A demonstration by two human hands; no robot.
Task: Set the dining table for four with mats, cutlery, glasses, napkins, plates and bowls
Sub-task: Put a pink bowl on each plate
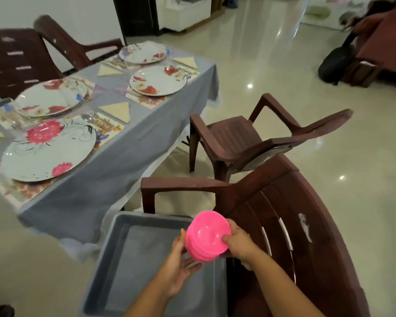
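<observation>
A stack of pink plastic bowls (206, 239) is held tilted above a grey tub (133, 266) that sits on a chair seat. My right hand (239, 242) grips the stack's rim, thumb inside the top bowl. My left hand (177, 263) supports the stack from below and the left, fingers spread. On the table's grey cloth (128, 156) lie four floral plates, the nearest (48, 149) with pink flowers, on patterned mats. Folded cream napkins (118, 110) and cutlery (94, 121) lie beside them.
A brown plastic chair (284, 236) holds the tub at my right. A second brown chair (249, 138) stands by the table's long side, and two more (62, 44) stand at the far side. Shiny tiled floor (284, 76) stretches to the right.
</observation>
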